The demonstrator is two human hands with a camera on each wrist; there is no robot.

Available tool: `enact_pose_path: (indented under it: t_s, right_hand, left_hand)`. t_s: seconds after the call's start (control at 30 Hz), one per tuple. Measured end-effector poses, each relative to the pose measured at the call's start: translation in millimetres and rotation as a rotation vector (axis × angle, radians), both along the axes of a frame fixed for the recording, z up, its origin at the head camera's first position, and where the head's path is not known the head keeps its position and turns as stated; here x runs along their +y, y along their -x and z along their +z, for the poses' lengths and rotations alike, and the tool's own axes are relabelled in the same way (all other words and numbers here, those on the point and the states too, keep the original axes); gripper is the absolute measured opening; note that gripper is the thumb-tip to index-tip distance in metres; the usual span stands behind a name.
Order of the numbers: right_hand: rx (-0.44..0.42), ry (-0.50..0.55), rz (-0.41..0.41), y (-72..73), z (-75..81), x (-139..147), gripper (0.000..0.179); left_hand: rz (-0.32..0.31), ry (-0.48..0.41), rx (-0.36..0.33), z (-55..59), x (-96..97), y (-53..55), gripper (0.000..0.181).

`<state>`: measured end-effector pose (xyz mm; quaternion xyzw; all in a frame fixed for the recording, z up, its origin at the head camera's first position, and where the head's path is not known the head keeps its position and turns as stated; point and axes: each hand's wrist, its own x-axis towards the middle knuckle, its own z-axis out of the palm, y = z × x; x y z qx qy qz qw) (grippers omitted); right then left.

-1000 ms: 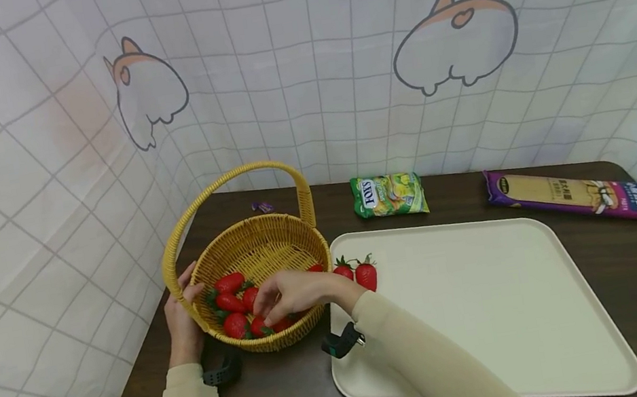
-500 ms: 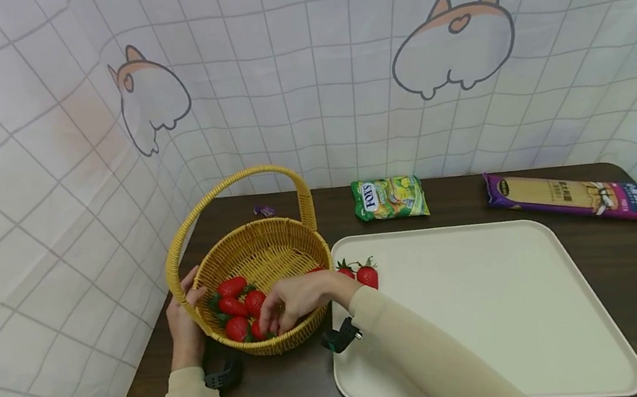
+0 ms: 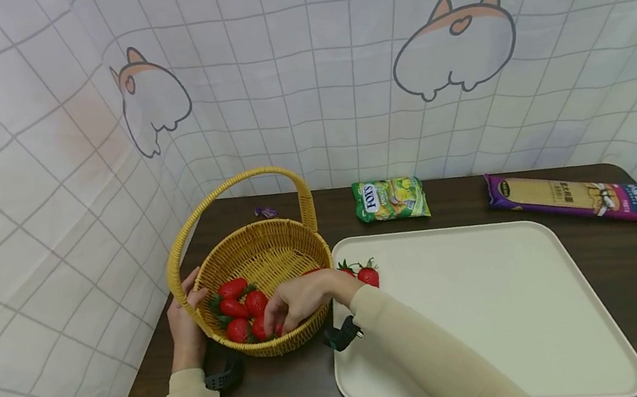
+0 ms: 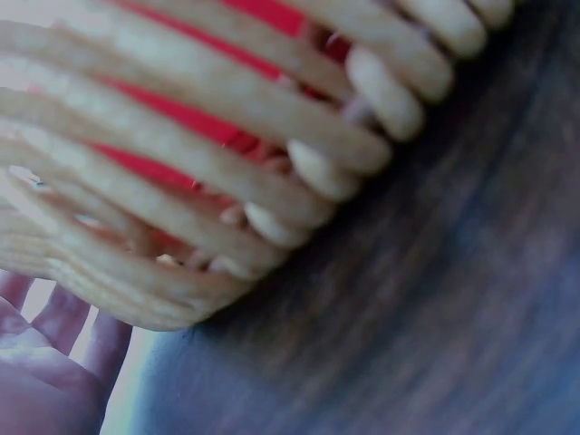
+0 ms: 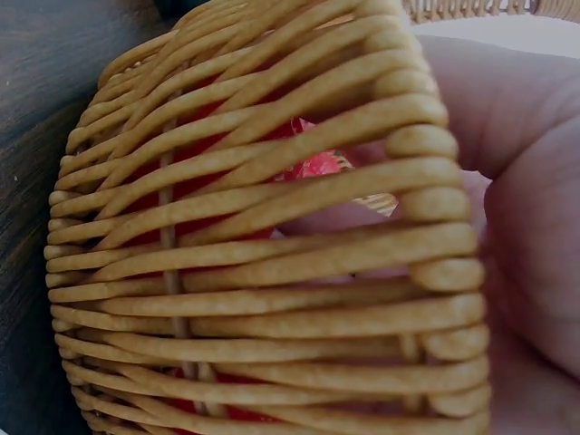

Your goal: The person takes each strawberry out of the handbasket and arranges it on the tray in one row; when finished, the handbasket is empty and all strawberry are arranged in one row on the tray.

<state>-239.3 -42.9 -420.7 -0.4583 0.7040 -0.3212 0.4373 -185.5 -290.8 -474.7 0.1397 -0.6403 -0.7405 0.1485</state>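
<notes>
A yellow wicker basket with a tall arched handle stands at the left of the table, several red strawberries gathered at its near left side. My left hand grips its left rim by the foot of the handle, fingertips over the edge. In the left wrist view, that hand's fingers show beside the weave. My right hand reaches over the right rim into the basket, fingers bent down. A strawberry shows between its thumb and fingers. The right wrist view has those fingertips mostly hidden behind the basket wall.
Right of the basket lies a large cream tray, with two strawberries at its upper left corner. Behind it are a green candy bag and a purple pasta packet. A small purple wrapped piece lies behind the basket.
My right hand has shifted slightly right inside the basket, uncovering more of the strawberries at its left. The left hand keeps its place on the rim. The head view has tilted up slightly.
</notes>
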Motion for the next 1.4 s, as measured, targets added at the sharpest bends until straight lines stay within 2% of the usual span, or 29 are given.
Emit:
enact_pose_path:
  t_s: [0.17,0.3,0.57,0.77,0.93,1.17,1.4]
  right_hand:
    - [0.035,0.058,0.001,-1.8,3.4,2.6,0.029]
    - [0.057,0.146,-0.055,-3.4,4.7,4.0,0.025]
    - [0.094,0.269,-0.261,-6.2,2.2,9.1,0.026]
    - [0.047,0.344,-0.369,-12.9,4.7,21.9,0.033]
    - [0.052,0.429,-0.488,-20.5,3.9,36.5,0.036]
    - [-0.054,0.581,-0.658,-36.9,2.1,65.5,0.039]
    - [-0.004,0.576,-0.842,-41.9,-10.1,102.5,0.041]
  left_hand:
    - [-0.009,-0.003,-0.002,0.1,0.2,-0.1,0.044]
    - [0.000,0.006,0.000,-1.1,0.0,1.1,0.044]
    - [0.013,0.003,-0.001,-2.7,-0.2,0.7,0.044]
    - [0.008,-0.004,0.003,-2.7,-0.2,0.5,0.043]
    - [-0.002,-0.005,0.007,-1.9,0.4,-0.2,0.043]
    - [-0.004,-0.018,0.013,-0.8,0.7,-1.6,0.043]
    - [0.008,-0.022,0.008,-2.5,1.3,1.4,0.043]
